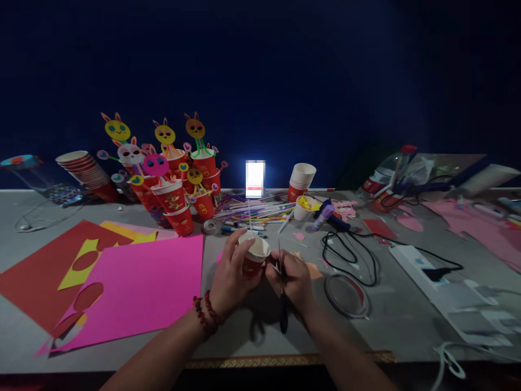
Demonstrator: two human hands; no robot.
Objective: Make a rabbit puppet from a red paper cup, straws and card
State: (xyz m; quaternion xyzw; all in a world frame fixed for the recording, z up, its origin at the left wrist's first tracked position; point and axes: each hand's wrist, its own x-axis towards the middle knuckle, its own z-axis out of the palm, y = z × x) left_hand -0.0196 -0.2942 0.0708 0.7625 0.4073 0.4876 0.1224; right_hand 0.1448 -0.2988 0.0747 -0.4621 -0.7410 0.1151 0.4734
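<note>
My left hand [234, 274] is wrapped round a red paper cup [255, 251] with a white inside, its open mouth tilted up. Held in my right hand [297, 279] is a pair of scissors [284, 315], black handle down and blade pointing up, just right of the cup. The right fingertips are close to the cup's side; whether they touch it cannot be made out. Beneath the hands lies a shadow with scissor-like loops. A scrap of orange paper [314, 270] lies behind the right hand.
Decorated cups with rabbit faces [175, 198] stand back left, near stacked cups [83, 171]. Pink paper [150, 293] lies left. Pipe cleaners [260, 209], a lit phone [255, 179] and another cup stack [301, 179] are behind. Right are a tape roll [347, 296], black cable [370, 282] and power strip [423, 288].
</note>
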